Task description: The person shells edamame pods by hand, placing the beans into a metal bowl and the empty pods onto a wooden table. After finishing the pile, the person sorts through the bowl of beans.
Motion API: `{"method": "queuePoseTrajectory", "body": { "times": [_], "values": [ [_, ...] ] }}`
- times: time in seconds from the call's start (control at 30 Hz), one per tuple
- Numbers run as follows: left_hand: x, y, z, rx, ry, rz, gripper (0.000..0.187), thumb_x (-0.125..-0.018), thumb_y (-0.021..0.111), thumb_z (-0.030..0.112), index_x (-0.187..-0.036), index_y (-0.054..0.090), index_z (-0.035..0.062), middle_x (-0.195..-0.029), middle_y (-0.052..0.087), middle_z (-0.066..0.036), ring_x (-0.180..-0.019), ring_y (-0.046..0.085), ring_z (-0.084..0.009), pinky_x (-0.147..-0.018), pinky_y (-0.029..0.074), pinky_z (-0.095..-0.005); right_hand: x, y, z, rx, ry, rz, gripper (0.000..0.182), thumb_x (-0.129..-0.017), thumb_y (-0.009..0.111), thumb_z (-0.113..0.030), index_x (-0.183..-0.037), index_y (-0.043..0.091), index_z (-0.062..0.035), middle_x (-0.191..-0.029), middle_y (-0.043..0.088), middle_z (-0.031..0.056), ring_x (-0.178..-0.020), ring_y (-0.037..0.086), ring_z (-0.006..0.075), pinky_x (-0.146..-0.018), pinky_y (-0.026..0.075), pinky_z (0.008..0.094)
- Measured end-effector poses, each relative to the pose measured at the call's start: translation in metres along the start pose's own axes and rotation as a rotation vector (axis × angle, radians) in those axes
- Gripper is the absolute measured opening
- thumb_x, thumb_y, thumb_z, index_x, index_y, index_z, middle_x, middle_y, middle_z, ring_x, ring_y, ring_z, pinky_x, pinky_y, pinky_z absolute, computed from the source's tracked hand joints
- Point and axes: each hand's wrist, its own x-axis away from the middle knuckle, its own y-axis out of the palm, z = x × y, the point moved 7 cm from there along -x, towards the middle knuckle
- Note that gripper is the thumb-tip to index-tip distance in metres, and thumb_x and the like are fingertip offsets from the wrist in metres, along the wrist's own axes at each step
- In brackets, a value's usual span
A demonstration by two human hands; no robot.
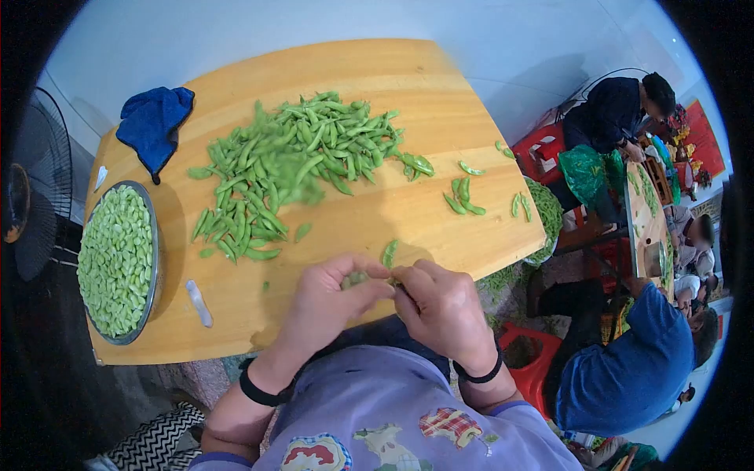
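Observation:
Just past the table's near edge, over my lap, my left hand [334,298] and my right hand [444,306] meet with their fingertips closed together. A green edamame pod [390,253] sticks up between them, pinched at the fingers; its lower end is hidden. Pale green beans [355,279] show partly inside the curl of my left hand. Beyond my hands a large heap of edamame pods [290,157] is spread on the table, part of it blurred. On the left stands a metal bowl [156,271] full of shelled beans [116,259].
The wooden table [338,224] also bears a blue cloth [155,125], a whitish strip [199,303] and a few separate pods [463,196]. Left is a black fan [39,180]. A container of green pods [546,220], a red stool [528,357] and people [628,369] are right.

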Motion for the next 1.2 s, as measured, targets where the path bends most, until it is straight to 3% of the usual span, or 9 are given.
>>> {"method": "queuePoseTrajectory", "body": {
  "times": [0.1,0.2,0.27,0.37,0.5,0.57,0.8,1.0,1.2],
  "values": [
    [0.002,0.001,0.005,-0.245,0.071,0.008,0.013,-0.078,0.062,0.002,-0.090,0.058,0.0008,-0.071,0.057,-0.001,-0.058,0.049,-0.0040,-0.049,0.039,-0.0160,-0.002,0.012,0.003,0.227,0.033,-0.201,0.010,-0.073,0.060,-0.009,-0.079,0.058,-0.0009,-0.070,0.057,0.0159,-0.061,0.057,0.0337,-0.052,0.045,0.0385],
    [0.003,-0.006,0.007,-0.245,0.103,0.057,0.013,-0.076,0.063,0.005,-0.087,0.057,0.0017,-0.071,0.054,0.003,-0.062,0.046,-0.0035,-0.055,0.038,-0.0184,-0.007,0.007,0.010,-0.158,-0.044,-0.119,0.012,-0.074,0.061,-0.010,-0.078,0.060,0.0005,-0.063,0.056,0.0134,-0.052,0.056,0.0256,-0.048,0.042,0.0347],
    [0.002,-0.011,0.008,-0.092,0.235,0.070,0.016,-0.075,0.065,0.006,-0.087,0.055,0.0029,-0.074,0.051,0.004,-0.066,0.045,-0.0034,-0.057,0.038,-0.0197,-0.002,0.023,0.038,-0.517,0.342,-0.266,0.015,-0.075,0.062,-0.013,-0.079,0.062,0.0017,-0.056,0.053,0.0093,-0.048,0.049,0.0142,-0.046,0.039,0.0293],
    [0.001,-0.016,0.002,-0.245,0.253,0.117,0.018,-0.075,0.064,0.006,-0.087,0.051,0.0029,-0.074,0.048,0.004,-0.067,0.044,-0.0036,-0.057,0.038,-0.0200,0.005,0.031,0.042,-0.587,0.510,-0.260,0.020,-0.076,0.063,-0.016,-0.085,0.063,0.0020,-0.055,0.051,0.0044,-0.051,0.043,0.0071,-0.047,0.036,0.0248],
    [0.000,-0.018,-0.001,-0.223,0.118,0.087,0.017,-0.076,0.062,0.005,-0.089,0.052,0.0042,-0.075,0.049,0.004,-0.066,0.046,-0.0038,-0.056,0.038,-0.0194,0.005,0.026,0.040,-0.501,0.490,-0.227,0.019,-0.077,0.063,-0.014,-0.086,0.064,0.0020,-0.057,0.052,0.0016,-0.053,0.044,0.0055,-0.048,0.037,0.0233],
    [-0.001,-0.010,-0.016,0.420,-0.126,-0.038,0.016,-0.077,0.058,-0.001,-0.089,0.050,0.0055,-0.079,0.053,0.000,-0.062,0.047,-0.0047,-0.049,0.036,-0.0176,0.008,0.031,0.042,-0.712,0.578,-0.253,0.019,-0.077,0.063,-0.013,-0.088,0.063,0.0020,-0.059,0.053,0.0013,-0.054,0.044,0.0051,-0.049,0.037,0.0223],
    [-0.004,-0.002,-0.031,0.561,-0.221,-0.014,0.008,-0.082,0.054,0.009,-0.090,0.053,0.0082,-0.078,0.050,0.002,-0.063,0.046,-0.0048,-0.049,0.033,-0.0178,0.006,0.029,0.032,-0.675,0.427,-0.106,0.016,-0.078,0.062,-0.012,-0.088,0.062,0.0011,-0.059,0.055,0.0073,-0.053,0.045,0.0086,-0.050,0.038,0.0239],
    [-0.002,0.002,-0.037,0.686,-0.307,-0.012,0.008,-0.081,0.049,0.008,-0.088,0.053,0.0075,-0.082,0.052,-0.001,-0.070,0.049,-0.0092,-0.055,0.039,-0.0215,0.008,0.015,-0.004,-0.239,0.012,0.103,0.017,-0.070,0.062,0.000,-0.087,0.060,-0.0011,-0.062,0.053,0.0123,-0.051,0.054,0.0262,-0.047,0.042,0.0316],
    [-0.006,0.002,-0.028,0.688,-0.170,-0.018,0.013,-0.077,0.046,0.005,-0.087,0.052,0.0023,-0.086,0.053,-0.007,-0.071,0.050,-0.0146,-0.057,0.042,-0.0234,0.009,0.009,-0.004,-0.288,0.038,0.113,0.018,-0.072,0.063,-0.002,-0.089,0.058,-0.0017,-0.066,0.054,0.0145,-0.058,0.056,0.0303,-0.050,0.045,0.0358]
  ]
}}
